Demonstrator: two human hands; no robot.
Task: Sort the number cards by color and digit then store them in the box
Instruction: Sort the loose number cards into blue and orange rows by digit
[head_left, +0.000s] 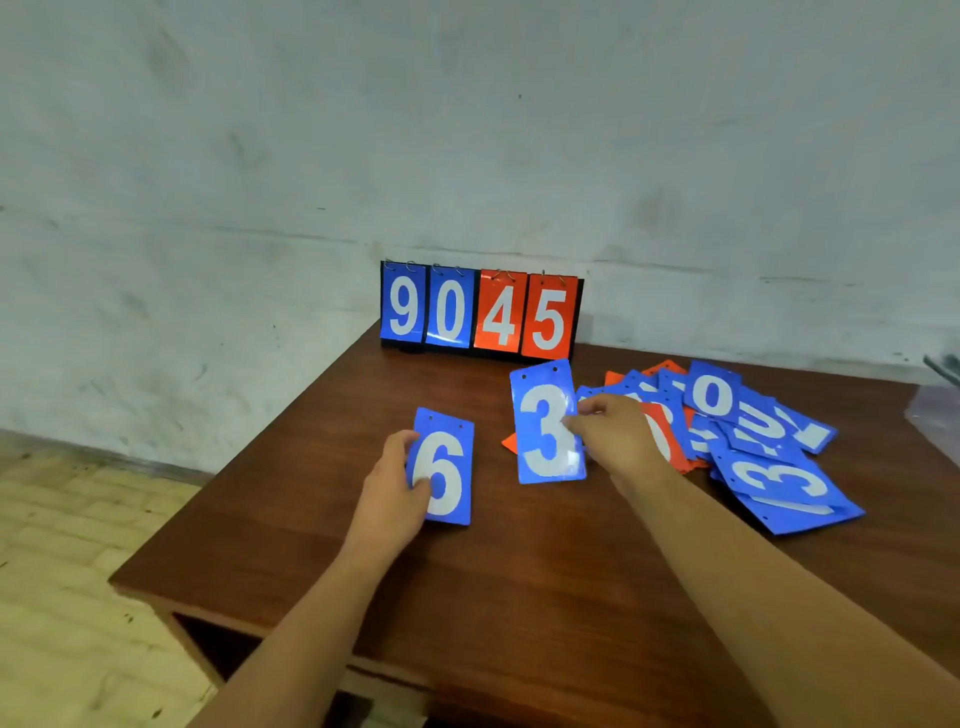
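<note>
Two blue cards are being pinched by their edges over the table (519, 582): 6 card (457, 447) by the left hand (392, 491), 3 card (537, 410) by the right hand (621, 439), just beside the loose pile (774, 462). Likely risk: loose pile being knocked by the right forearm (737, 551), glossy cards being dropped.

A bare, worn room, maybe a storeroom or plain workroom: scuffed whitewashed wall (467, 130), pale brick-patterned floor (67, 545), and one brown wooden desk (519, 582) pushed against the wall.

blue 6 card (442, 467) upright, blue 3 card (548, 423) beside, loose card pile (753, 441) right
</note>
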